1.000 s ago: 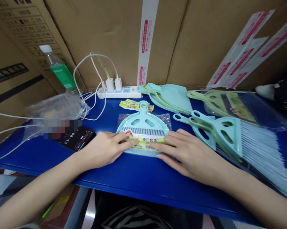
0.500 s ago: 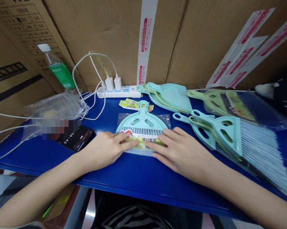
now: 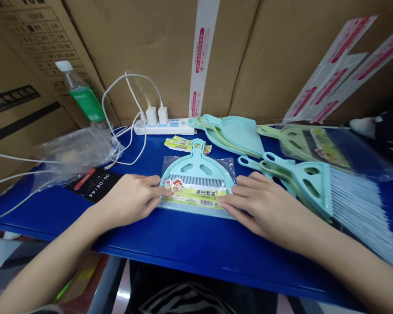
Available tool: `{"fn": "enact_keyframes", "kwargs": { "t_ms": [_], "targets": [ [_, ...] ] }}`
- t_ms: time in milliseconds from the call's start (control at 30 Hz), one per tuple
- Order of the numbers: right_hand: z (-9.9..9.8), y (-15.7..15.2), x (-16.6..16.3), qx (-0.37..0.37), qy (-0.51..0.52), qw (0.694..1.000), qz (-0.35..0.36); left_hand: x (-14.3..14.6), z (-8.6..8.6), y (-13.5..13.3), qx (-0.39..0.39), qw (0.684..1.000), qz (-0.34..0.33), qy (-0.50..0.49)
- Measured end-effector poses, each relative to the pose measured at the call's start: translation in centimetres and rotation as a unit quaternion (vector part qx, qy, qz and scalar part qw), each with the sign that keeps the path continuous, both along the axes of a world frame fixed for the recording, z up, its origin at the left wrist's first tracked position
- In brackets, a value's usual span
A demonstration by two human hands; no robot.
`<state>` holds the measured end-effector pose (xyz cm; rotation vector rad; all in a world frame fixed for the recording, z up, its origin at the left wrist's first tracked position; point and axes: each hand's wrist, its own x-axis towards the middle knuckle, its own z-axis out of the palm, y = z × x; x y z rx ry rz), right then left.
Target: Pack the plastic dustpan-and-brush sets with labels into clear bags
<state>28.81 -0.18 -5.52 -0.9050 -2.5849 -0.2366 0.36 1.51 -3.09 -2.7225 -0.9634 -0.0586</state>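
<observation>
Lying flat near the front edge of a blue tabletop point(image 3: 170, 244), a bagged aqua dustpan-and-brush set point(image 3: 196, 165) occupies the centre, handle pointing away from the person, printed label point(image 3: 196, 201) across its lower part. The left hand point(image 3: 135, 198), loosely curled with its index finger extended, touches the label's left end; the right hand point(image 3: 261, 205), half open, rests its fingertips at the right end. Neither grasps the set. Brown cardboard point(image 3: 150, 52), crossed by red-and-white tape point(image 3: 201, 56), walls the rear. Before it stand a white power strip point(image 3: 183, 126) and stacked dustpans point(image 3: 240, 133). Right: overlapping brushes point(image 3: 320, 183) and a bagged green set point(image 3: 294, 138). Left: a green-labelled bottle point(image 3: 87, 102), a crumpled clear bag point(image 3: 75, 146) and a phone point(image 3: 93, 185) displaying a timer.
</observation>
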Motion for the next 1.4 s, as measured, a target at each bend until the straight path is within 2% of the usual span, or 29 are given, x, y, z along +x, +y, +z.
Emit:
{"fn": "enact_keyframes", "kwargs": {
  "t_ms": [167, 267, 367, 467, 600, 667, 833, 900, 1033, 1100, 1300, 1400],
  "targets": [
    [0.3, 0.3, 0.8, -0.070, 0.003, 0.997, 0.016, -0.2, -0.3, 0.3, 0.081, 0.996, -0.037, -0.024],
    [0.1, 0.5, 1.3, -0.062, 0.000, 0.997, -0.037, 0.0, -0.4, 0.4, 0.108, 0.993, -0.035, -0.030],
    [-0.2, 0.3, 1.4, -0.083, 0.013, 0.992, -0.098, 0.0, -0.6, 0.5, 0.105, 0.994, 0.001, -0.031],
    [-0.2, 0.1, 1.0, -0.174, 0.043, 0.975, -0.128, 0.0, -0.9, 0.5, 0.093, 0.995, 0.025, -0.024],
    [0.3, -0.2, 0.5, -0.311, 0.103, 0.936, -0.126, 0.1, -1.1, 0.5, 0.090, 0.996, 0.015, -0.016],
    [0.5, -0.2, 0.3, -0.339, 0.130, 0.923, -0.128, 0.2, -1.0, 0.4, 0.092, 0.996, 0.008, -0.013],
    [0.4, 0.0, 0.4, -0.344, 0.189, 0.909, -0.143, 0.5, -0.6, 0.3, 0.097, 0.995, -0.026, -0.021],
    [0.3, 0.1, 0.4, -0.374, 0.244, 0.884, -0.135, 0.5, -0.6, 0.2, 0.092, 0.994, -0.047, -0.030],
    [0.4, 0.3, 0.2, -0.453, 0.386, 0.796, -0.108, 0.4, -0.7, 0.1, 0.055, 0.995, -0.070, -0.040],
    [0.6, 0.4, 0.1, -0.474, 0.428, 0.763, -0.099, 0.4, -0.7, 0.0, 0.035, 0.996, -0.074, -0.045],
    [0.4, 0.9, -0.1, -0.572, 0.485, 0.658, -0.075, 0.6, -1.1, 0.0, -0.020, 0.993, -0.101, -0.053],
    [0.0, 1.1, -0.3, -0.604, 0.483, 0.629, -0.080, 0.8, -1.3, -0.1, -0.048, 0.990, -0.120, -0.048]
  ]
}}
